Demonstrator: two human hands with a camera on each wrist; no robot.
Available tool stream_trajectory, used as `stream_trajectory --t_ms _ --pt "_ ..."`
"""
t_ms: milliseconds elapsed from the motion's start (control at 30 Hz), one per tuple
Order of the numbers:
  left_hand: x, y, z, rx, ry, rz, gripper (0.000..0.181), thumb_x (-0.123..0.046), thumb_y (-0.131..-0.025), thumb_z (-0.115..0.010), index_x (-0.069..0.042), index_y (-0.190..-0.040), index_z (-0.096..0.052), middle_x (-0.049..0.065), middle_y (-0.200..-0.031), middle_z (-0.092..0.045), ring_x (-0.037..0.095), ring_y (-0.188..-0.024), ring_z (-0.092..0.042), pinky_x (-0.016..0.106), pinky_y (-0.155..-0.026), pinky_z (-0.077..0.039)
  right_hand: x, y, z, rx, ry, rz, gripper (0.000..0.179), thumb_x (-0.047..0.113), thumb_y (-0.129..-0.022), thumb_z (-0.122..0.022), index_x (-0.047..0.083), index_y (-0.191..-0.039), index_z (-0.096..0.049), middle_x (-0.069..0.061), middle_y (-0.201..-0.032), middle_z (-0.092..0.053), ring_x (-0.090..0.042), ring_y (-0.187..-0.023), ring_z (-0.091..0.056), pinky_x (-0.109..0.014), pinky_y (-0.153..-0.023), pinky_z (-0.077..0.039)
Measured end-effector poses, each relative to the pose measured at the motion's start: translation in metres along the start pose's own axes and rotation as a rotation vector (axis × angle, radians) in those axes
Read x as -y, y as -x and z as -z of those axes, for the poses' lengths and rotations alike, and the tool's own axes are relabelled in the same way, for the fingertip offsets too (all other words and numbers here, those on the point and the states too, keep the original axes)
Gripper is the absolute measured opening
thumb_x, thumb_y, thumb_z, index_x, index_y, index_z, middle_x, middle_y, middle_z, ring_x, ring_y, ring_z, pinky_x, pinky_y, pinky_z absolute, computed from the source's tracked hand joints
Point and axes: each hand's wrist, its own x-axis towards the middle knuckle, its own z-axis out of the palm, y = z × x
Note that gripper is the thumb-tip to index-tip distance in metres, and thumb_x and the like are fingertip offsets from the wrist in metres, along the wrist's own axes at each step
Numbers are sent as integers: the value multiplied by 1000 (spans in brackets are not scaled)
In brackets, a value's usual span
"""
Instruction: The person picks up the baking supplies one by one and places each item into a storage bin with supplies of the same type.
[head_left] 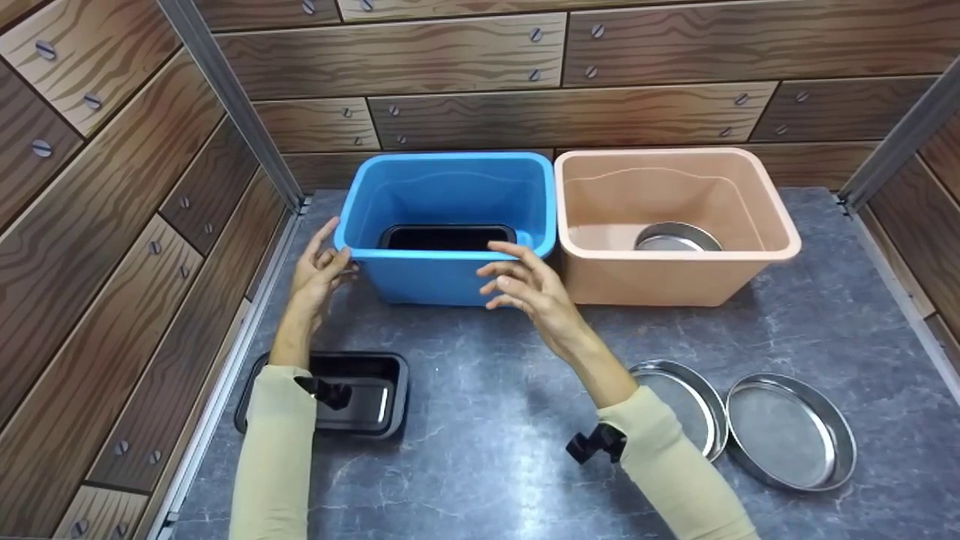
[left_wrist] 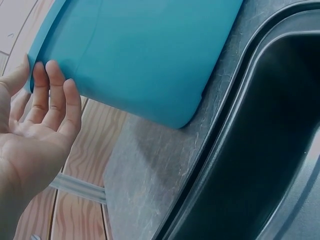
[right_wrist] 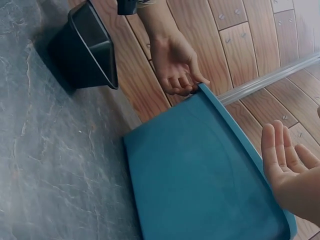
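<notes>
My left hand [head_left: 309, 283] is at the front left corner of a blue plastic bin [head_left: 427, 279]. Its thumb lies against the rim and the fingers curl beneath the lip, pinching it, as the left wrist view [left_wrist: 42, 130] of the hand shows. A black rectangular baking pan [head_left: 448, 238] lies inside this bin. Near the bin's front right rim, my right hand [head_left: 541, 300] holds nothing, its fingers spread and slightly bent. Below my left forearm, another black baking pan [head_left: 364, 416] rests on the table, partly covered by the sleeve.
A peach-coloured bin [head_left: 645, 279] stands right beside the blue one, with a round metal pan [head_left: 679, 240] in it. Two more round pans, one [head_left: 694, 401] partly behind my right forearm and one [head_left: 787, 431] farther right, lie on the grey table [head_left: 465, 420]. Wood-patterned walls [head_left: 465, 60] enclose the area.
</notes>
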Motion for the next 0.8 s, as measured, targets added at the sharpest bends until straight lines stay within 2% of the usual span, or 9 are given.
stream_trajectory --t_ms 200,633,800 --pt "0 0 1 12 -21 -14 65 -5 -104 -62 -13 -162 -36 -1 -82 -61 16 -79 -68 30 -76 -58 -10 4 -5 36 3 -35 56 11 -103 -61 5 -155 -42 -24 -131 -60 -32 -108 -65 -43 -91 -59" --pt "-2 1 3 24 -79 -16 65 -10 -104 -63 -14 -162 -36 -1 -82 -59 17 -80 -68 31 -77 -59 -40 9 -20 4 -24 -109 58 12 -101 -64 1 -153 -42 -28 -131 -59 -32 -108 -66 -42 -91 -59" --pt "-3 1 3 26 -57 -5 65 -9 -104 -64 -15 -162 -37 0 -82 -60 16 -80 -68 29 -76 -58 -50 10 -21 -1 -34 -132 59 11 -101 -64 -1 -154 -39 -31 -132 -58 -31 -107 -66 -45 -92 -59"
